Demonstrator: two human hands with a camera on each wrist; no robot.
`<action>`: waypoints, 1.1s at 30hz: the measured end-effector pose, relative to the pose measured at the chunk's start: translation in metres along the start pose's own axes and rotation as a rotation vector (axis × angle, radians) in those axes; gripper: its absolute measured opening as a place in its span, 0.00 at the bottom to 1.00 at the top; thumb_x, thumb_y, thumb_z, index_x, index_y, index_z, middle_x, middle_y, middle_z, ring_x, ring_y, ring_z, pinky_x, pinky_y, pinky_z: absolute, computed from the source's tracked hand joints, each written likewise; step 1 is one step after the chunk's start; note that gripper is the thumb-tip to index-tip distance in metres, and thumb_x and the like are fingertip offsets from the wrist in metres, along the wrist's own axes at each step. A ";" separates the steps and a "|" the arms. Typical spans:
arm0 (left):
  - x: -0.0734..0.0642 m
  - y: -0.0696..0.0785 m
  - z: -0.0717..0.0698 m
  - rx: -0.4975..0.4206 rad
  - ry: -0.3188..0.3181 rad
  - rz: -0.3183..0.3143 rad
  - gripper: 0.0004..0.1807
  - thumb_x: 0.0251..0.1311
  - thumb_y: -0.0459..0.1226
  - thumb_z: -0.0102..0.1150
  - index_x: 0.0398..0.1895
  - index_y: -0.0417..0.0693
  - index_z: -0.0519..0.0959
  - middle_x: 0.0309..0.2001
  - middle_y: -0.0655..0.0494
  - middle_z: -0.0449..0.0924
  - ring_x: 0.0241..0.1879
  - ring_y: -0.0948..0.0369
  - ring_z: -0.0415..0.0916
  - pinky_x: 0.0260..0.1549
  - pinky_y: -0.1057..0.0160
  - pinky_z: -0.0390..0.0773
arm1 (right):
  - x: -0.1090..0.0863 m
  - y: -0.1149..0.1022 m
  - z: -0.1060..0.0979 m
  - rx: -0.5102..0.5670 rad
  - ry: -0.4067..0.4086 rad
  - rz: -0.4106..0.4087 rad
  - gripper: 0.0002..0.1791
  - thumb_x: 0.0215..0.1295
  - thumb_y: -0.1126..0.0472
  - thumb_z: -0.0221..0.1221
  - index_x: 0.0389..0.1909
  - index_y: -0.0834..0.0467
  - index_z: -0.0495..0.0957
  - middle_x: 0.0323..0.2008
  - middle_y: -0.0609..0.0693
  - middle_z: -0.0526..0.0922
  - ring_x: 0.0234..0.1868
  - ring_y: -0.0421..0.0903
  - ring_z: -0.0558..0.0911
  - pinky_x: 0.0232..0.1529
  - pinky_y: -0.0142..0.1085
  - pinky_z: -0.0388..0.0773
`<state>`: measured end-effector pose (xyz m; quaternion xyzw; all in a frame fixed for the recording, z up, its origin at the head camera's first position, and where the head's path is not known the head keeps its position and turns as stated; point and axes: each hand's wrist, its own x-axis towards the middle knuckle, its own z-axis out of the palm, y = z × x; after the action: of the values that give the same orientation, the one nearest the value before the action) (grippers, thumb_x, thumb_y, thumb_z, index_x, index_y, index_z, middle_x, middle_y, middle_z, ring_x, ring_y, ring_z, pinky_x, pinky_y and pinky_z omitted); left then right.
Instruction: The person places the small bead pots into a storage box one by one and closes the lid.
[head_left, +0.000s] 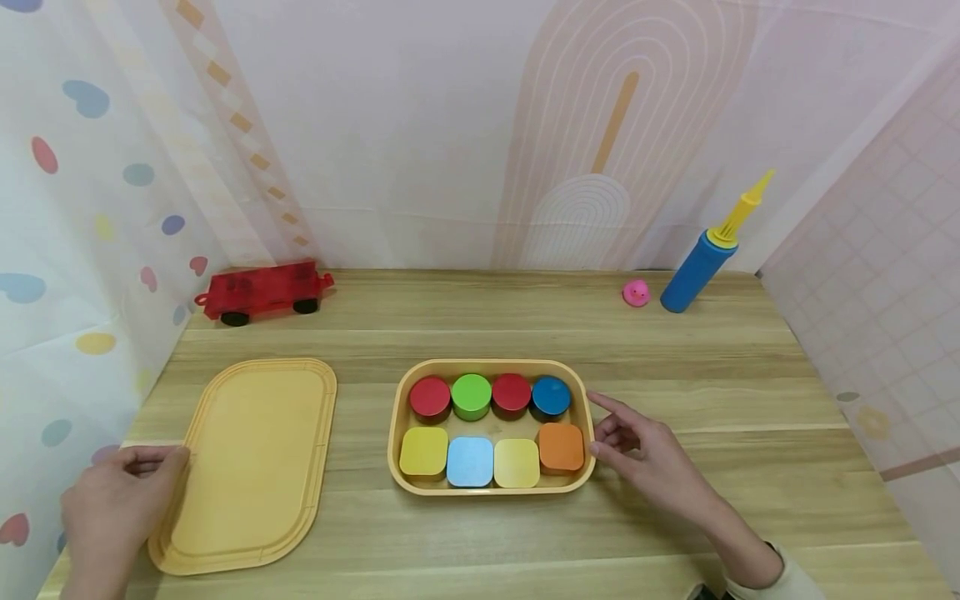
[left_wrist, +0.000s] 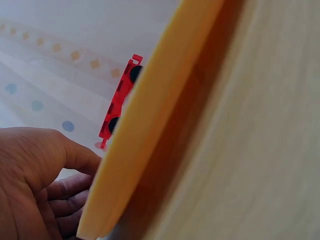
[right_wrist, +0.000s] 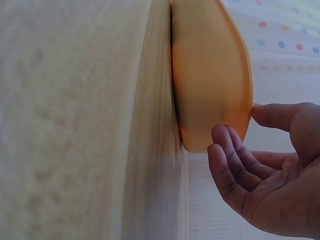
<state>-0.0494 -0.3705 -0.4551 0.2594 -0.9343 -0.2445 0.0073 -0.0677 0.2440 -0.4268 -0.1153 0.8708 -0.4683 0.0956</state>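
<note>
At the table's left, my left hand (head_left: 116,510) pinches the left edge of a flat yellow lid (head_left: 255,458), thumb above and other fingers below. In the left wrist view the lid's near edge (left_wrist: 135,135) stands raised over the tabletop. A yellow box (head_left: 491,492) sits mid-table, holding round lids in red, green and blue along the back and squarish ones in yellow, light blue and orange in front. My right hand (head_left: 660,458) is at the box's right end, thumb and index finger touching its rim, the other fingers loosely bent beside the wall (right_wrist: 210,75).
A red toy wagon (head_left: 262,292) with black wheels stands at the back left. At the back right are a small pink duck (head_left: 636,292) and an upright blue hand pump (head_left: 697,271) with a yellow nozzle. Patterned cloth walls (head_left: 405,133) border the wooden table.
</note>
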 end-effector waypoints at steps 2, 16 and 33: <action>-0.002 0.002 -0.002 -0.001 -0.005 -0.003 0.24 0.76 0.50 0.62 0.42 0.37 0.92 0.27 0.57 0.89 0.25 0.70 0.74 0.35 0.59 0.71 | 0.000 0.000 0.000 0.002 0.000 -0.011 0.35 0.75 0.70 0.69 0.80 0.65 0.71 0.44 0.49 0.86 0.44 0.42 0.83 0.47 0.31 0.87; -0.004 0.008 -0.010 -0.391 -0.097 -0.166 0.13 0.73 0.56 0.72 0.34 0.65 0.96 0.23 0.91 0.79 0.28 0.88 0.72 0.27 0.84 0.74 | 0.000 0.004 0.000 -0.014 0.006 -0.022 0.35 0.74 0.71 0.69 0.80 0.65 0.72 0.44 0.48 0.85 0.44 0.43 0.84 0.48 0.31 0.87; -0.010 0.030 -0.014 -1.033 0.006 -0.259 0.08 0.62 0.33 0.83 0.30 0.58 0.96 0.27 0.71 0.91 0.28 0.76 0.88 0.30 0.80 0.84 | 0.001 0.005 -0.001 -0.014 0.003 -0.022 0.35 0.74 0.71 0.70 0.80 0.65 0.72 0.43 0.48 0.85 0.44 0.43 0.84 0.48 0.31 0.88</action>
<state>-0.0534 -0.3498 -0.4283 0.3361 -0.6525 -0.6708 0.1062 -0.0693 0.2473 -0.4304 -0.1245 0.8728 -0.4636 0.0883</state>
